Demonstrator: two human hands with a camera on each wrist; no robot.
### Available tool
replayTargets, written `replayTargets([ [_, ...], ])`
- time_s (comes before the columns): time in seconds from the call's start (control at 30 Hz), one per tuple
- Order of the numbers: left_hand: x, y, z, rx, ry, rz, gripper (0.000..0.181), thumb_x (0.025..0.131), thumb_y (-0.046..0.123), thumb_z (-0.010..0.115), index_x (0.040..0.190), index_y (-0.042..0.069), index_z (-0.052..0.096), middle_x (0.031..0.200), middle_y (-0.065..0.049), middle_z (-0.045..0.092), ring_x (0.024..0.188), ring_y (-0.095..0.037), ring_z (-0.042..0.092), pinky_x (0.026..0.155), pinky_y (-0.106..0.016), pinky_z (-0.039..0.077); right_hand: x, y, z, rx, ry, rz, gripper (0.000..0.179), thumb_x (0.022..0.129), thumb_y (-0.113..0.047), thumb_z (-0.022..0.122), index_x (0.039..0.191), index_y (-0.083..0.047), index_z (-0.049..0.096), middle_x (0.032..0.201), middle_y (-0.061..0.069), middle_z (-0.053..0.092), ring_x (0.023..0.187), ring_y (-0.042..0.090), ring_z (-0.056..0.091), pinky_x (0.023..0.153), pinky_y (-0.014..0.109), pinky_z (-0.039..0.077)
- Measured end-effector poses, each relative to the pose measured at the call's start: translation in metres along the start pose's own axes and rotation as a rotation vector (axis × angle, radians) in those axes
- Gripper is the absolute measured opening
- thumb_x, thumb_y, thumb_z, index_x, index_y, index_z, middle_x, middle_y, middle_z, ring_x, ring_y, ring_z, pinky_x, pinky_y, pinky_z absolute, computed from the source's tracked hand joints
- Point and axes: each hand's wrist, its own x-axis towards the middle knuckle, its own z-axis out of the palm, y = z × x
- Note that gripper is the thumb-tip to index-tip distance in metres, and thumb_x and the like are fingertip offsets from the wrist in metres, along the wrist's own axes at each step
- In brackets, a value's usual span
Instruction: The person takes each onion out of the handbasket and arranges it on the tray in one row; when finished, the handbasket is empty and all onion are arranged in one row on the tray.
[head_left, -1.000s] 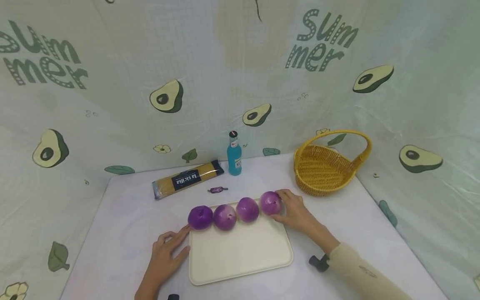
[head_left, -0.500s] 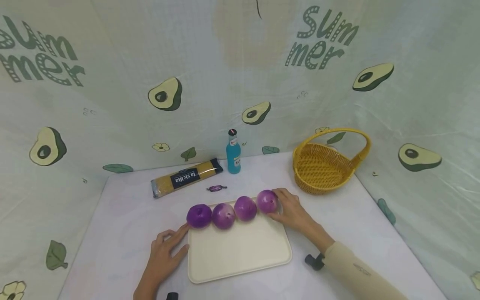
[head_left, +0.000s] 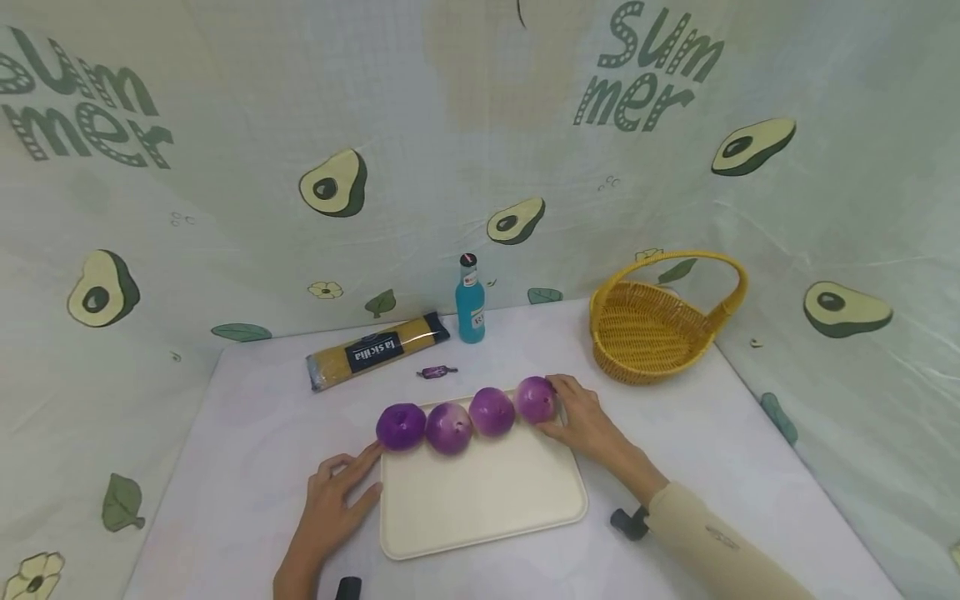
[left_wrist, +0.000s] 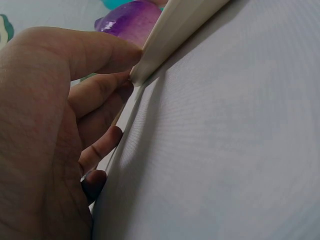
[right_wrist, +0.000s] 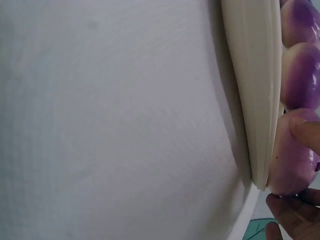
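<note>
A cream rectangular tray [head_left: 480,500] bears a row of glossy, round purple vegetables along its far side. My right hand [head_left: 588,425] grips the rightmost purple vegetable [head_left: 536,400], with the thumb on its near side and the fingers behind it. In the right wrist view, that thumb presses on the same purple vegetable [right_wrist: 295,160]. At the tray's left side, my left hand [head_left: 330,504] rests its fingertips and thumb against the rim, fingers fairly straight. The index fingertip lies right by the leftmost, darker purple vegetable [head_left: 401,427]. The left wrist view shows the thumb against the tray wall [left_wrist: 165,40].
Behind the tray lie a small purple wrapped candy [head_left: 437,372] and a pasta packet [head_left: 377,352]. A blue bottle [head_left: 470,304] stands near the back cloth. A yellow wicker basket [head_left: 645,333] with a tall handle is at the back right.
My right hand and the rightmost purple vegetable have shifted slightly left along the tray. The left hand stays at the tray's left rim. The head view tilts slightly.
</note>
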Motion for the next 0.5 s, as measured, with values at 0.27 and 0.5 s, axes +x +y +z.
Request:
replayTargets([
  [0.27, 0.0, 0.0, 0.001, 0.005, 0.002, -0.005, 0.06, 0.089, 0.027, 0.074, 0.145, 0.031, 0.055, 0.144, 0.008, 0.056, 0.117, -0.024, 0.044, 0.091, -0.05, 0.028, -0.005, 0.003, -0.001, 0.003, 0.023, -0.021, 0.082, 0.082, -0.03, 0.085, 0.145, 0.001, 0.044, 0.145, 0.021, 0.047, 0.133, 0.039, 0.045, 0.11, 0.058, 0.03],
  [0.5, 0.0, 0.002, -0.003, -0.007, -0.063, -0.089, 0.057, 0.091, 0.031, 0.072, 0.145, 0.032, 0.054, 0.144, 0.004, 0.057, 0.122, -0.027, 0.043, 0.096, -0.054, 0.029, -0.019, 0.001, -0.016, 0.02, 0.093, -0.063, 0.062, 0.09, -0.028, 0.077, 0.14, -0.001, 0.05, 0.14, 0.016, 0.053, 0.132, 0.036, 0.046, 0.108, 0.056, 0.03],
])
